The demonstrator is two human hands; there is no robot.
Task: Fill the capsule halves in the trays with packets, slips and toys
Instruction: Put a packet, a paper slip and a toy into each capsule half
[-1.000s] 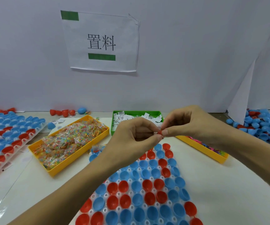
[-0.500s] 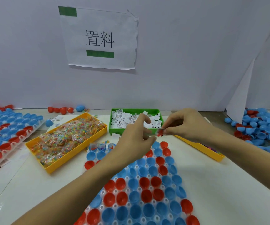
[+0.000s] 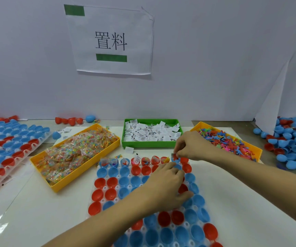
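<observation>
- Both hands are sitting lower than a second ago: the right hand (image 3: 190, 146) is now reaching down to the far row of the tray (image 3: 108, 198), and the left hand (image 3: 167, 186) is resting on the capsule halves (image 3: 124, 181) rather than meeting the right in the air.
- Thumb and forefinger of the right hand are pinching a small red toy (image 3: 175, 156), holding it just over a blue half near the right end of the far row.
- Fingers of the left hand are lying spread and loosely bent over the tray; whether they are holding anything I cannot tell.
- Most of the far row is already showing packets, slips and toys inside; every nearer row is looking empty, so the bulk of this tray is remaining.
- Supplies are waiting beyond: packets in the yellow bin (image 3: 76, 154), slips in the green bin (image 3: 151, 133), toys in the right-hand yellow bin (image 3: 227, 141).
- More trays on the left (image 3: 10, 141) are showing no contents that I can make out.
</observation>
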